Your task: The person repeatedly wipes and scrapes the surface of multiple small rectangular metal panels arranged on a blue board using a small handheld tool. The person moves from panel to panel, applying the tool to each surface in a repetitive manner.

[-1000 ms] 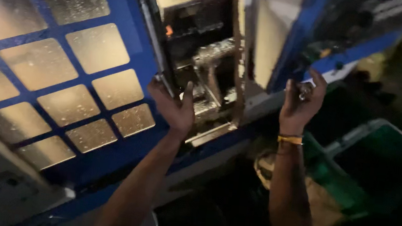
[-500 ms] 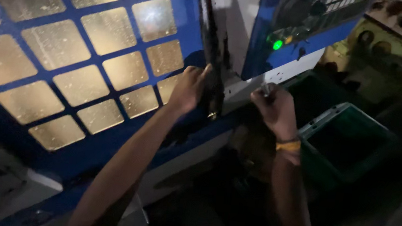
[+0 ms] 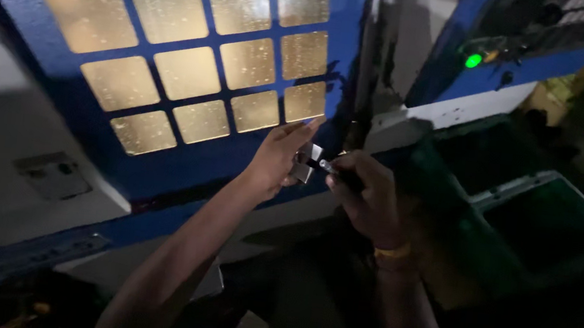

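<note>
The small metal block (image 3: 304,167) sits just right of the frame's centre, against the lower right corner of the blue machine door (image 3: 162,165), and it is pinched in the left hand (image 3: 280,157). The fingers of that hand (image 3: 303,127) stretch up and to the right along the door's edge, with the thumb beneath the block, so the grip is closed on it.

The right hand (image 3: 368,197) lies just to the right of the block and slightly lower. It is curled tightly round a thin dark tool (image 3: 331,167) with a bright tip. The tool's long axis runs nearly level, tilted a little upward toward the left, and its tip meets the block's right face or stops just short of it; the dim light does not settle which. Both hands are almost touching, and the left is the 1 in contact with the block itself.

The block looks pale grey, squarish and shiny, with flat faces catching light. Much of it is hidden by the fingers.

The door carries a grid of amber, speckled window panes (image 3: 245,61) across the upper left. A green indicator lamp (image 3: 473,60) glows at upper right, and a dark green bin (image 3: 546,227) stands at lower right. A yellow band (image 3: 392,253) circles the right wrist.
</note>
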